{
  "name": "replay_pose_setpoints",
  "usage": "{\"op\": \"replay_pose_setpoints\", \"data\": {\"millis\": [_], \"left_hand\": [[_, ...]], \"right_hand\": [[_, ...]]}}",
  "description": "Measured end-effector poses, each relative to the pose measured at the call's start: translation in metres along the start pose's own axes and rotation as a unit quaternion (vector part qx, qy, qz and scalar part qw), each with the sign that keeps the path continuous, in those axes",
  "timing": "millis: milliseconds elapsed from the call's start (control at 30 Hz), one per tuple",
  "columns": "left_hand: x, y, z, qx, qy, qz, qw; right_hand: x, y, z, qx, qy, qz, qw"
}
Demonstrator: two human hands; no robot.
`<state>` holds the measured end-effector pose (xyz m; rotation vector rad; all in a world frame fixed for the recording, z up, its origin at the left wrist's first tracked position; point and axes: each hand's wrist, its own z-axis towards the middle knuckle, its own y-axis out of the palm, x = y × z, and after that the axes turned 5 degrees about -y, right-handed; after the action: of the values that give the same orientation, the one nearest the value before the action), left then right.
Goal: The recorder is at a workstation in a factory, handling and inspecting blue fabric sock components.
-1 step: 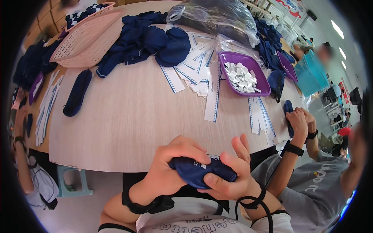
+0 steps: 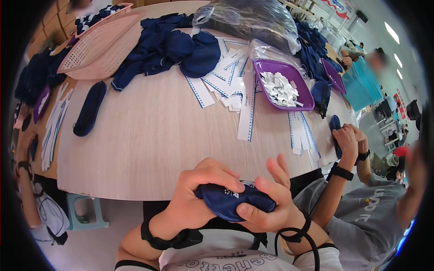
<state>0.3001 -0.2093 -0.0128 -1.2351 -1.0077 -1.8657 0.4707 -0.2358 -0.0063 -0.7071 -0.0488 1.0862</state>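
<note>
Both hands were wrapped around a soft dark blue cloth eye mask point(image 2: 234, 200), close to the body, just off the near edge of the pale wooden surface point(image 2: 149, 135). The left hand point(image 2: 199, 194) squeezed one end. The right hand point(image 2: 266, 205) pinched the other, keeping it steady.

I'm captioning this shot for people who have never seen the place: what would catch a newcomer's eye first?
First, the two hands at the bottom centre, the left hand and right hand, both gripping a dark blue padded fabric piece just off the table edge. Next, the purple tray of small white slips, right of centre on the pale wooden table. Then the pink perforated basket, tipped at the far left.
</note>
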Motion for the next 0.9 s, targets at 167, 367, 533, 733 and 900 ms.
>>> {"op": "replay_pose_setpoints", "data": {"millis": [167, 367, 533, 733, 900], "left_hand": [[0.011, -0.004, -0.003, -0.060, -0.087, -0.043, 0.993], [0.023, -0.006, -0.007, -0.117, -0.170, 0.031, 0.978], [0.003, 0.001, -0.015, -0.073, -0.002, 0.059, 0.996], [-0.019, 0.008, -0.031, 0.007, 0.024, -0.089, 0.996], [-0.030, 0.006, -0.036, 0.001, -0.077, -0.184, 0.980]], "right_hand": [[-0.003, -0.005, 0.000, -0.030, 0.013, 0.082, 0.996], [0.003, -0.016, -0.007, -0.122, 0.023, 0.083, 0.989], [-0.001, -0.007, 0.000, -0.032, 0.039, 0.137, 0.989], [-0.007, 0.000, -0.006, -0.027, 0.144, 0.225, 0.963], [-0.004, 0.000, -0.014, -0.057, 0.145, 0.203, 0.967]]}}
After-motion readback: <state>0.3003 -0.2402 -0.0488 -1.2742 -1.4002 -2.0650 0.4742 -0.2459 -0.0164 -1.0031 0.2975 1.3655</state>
